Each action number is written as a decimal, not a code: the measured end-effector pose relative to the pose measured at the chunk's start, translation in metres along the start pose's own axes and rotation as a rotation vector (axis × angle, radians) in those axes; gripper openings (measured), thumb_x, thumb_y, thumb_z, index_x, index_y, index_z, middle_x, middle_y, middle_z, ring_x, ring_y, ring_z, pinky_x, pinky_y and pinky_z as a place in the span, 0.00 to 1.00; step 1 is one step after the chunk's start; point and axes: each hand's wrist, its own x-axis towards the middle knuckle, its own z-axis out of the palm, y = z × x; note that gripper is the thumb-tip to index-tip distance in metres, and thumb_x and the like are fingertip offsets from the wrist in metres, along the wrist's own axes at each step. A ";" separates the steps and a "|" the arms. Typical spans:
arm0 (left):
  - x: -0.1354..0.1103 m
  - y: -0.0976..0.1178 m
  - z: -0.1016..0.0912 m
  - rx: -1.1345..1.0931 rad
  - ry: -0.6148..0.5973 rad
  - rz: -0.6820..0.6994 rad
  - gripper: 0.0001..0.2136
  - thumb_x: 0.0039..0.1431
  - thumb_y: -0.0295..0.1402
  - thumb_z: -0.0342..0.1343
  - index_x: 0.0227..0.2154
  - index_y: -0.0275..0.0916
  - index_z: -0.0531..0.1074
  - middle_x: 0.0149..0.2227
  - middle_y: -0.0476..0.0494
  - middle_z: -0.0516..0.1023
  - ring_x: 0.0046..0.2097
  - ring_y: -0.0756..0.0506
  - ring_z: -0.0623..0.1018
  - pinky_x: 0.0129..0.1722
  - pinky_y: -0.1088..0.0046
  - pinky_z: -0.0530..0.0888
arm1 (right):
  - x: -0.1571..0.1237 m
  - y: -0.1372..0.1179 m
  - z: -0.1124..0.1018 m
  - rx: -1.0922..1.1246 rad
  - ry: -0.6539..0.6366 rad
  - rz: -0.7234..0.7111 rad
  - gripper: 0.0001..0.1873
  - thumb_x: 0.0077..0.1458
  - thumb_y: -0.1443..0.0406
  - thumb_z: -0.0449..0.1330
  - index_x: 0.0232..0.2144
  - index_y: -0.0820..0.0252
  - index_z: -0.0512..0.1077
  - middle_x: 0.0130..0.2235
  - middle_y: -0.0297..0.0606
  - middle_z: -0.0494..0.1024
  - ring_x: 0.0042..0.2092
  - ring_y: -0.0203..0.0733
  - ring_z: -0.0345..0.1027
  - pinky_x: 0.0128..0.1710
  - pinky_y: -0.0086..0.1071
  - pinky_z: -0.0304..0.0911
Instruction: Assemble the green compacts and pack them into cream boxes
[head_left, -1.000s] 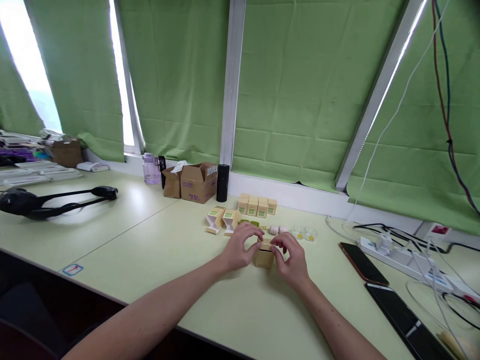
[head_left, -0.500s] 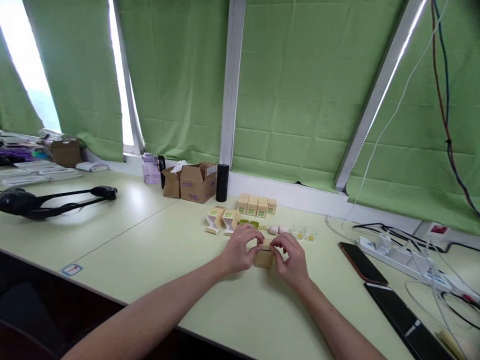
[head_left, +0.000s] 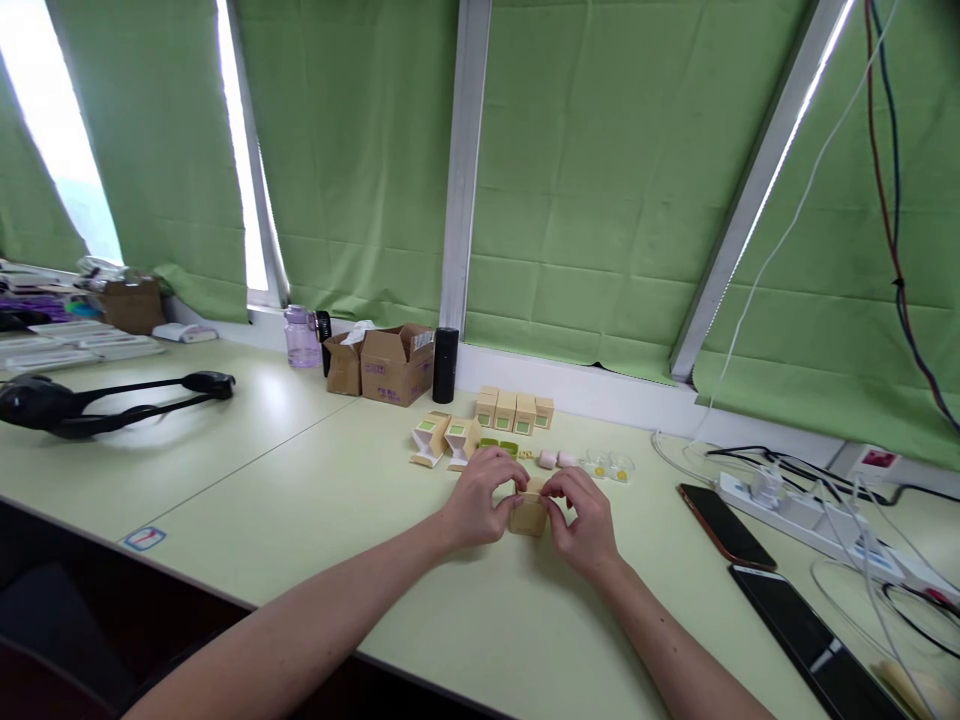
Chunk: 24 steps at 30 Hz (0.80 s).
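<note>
Both hands pinch a small tan box (head_left: 529, 514) standing on the worktop (head_left: 315, 480), the left hand (head_left: 484, 492) and right hand (head_left: 583, 515) on its top edges. Press the top flaps evenly, holding the box square and steady.

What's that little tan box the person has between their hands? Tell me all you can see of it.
The small tan box looks like plain cardboard, roughly cube-shaped, with no label on the side facing the camera. It stands upright on the pale green table, in front of a row of similar boxes. The left hand grips its left side and the right hand its right, with fingertips curled over the top, hiding whether the flaps are closed.
</note>
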 end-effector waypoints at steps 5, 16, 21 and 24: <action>0.000 0.000 0.000 0.015 0.005 0.022 0.07 0.54 0.22 0.59 0.32 0.41 0.72 0.38 0.46 0.82 0.45 0.40 0.75 0.48 0.58 0.70 | 0.000 -0.001 -0.001 -0.007 -0.010 -0.009 0.08 0.55 0.74 0.57 0.32 0.55 0.68 0.31 0.34 0.73 0.35 0.41 0.65 0.31 0.33 0.59; 0.000 0.001 0.000 0.049 0.031 0.069 0.06 0.54 0.22 0.59 0.29 0.41 0.74 0.36 0.45 0.83 0.45 0.39 0.75 0.48 0.56 0.70 | 0.000 -0.003 -0.003 -0.004 -0.033 -0.011 0.07 0.55 0.72 0.58 0.29 0.56 0.66 0.29 0.33 0.69 0.31 0.39 0.62 0.29 0.31 0.54; 0.000 0.001 0.000 0.057 0.041 0.079 0.06 0.55 0.23 0.59 0.28 0.41 0.75 0.37 0.44 0.83 0.45 0.39 0.74 0.48 0.55 0.71 | 0.000 -0.002 -0.004 0.012 -0.044 -0.015 0.07 0.55 0.72 0.58 0.29 0.56 0.65 0.28 0.32 0.68 0.30 0.38 0.61 0.29 0.31 0.53; 0.000 0.000 0.001 0.054 0.045 0.087 0.06 0.55 0.23 0.59 0.28 0.41 0.75 0.37 0.44 0.83 0.45 0.40 0.74 0.48 0.55 0.71 | 0.000 -0.002 -0.003 0.017 -0.053 -0.011 0.08 0.55 0.72 0.58 0.28 0.56 0.64 0.27 0.32 0.67 0.29 0.38 0.60 0.28 0.31 0.52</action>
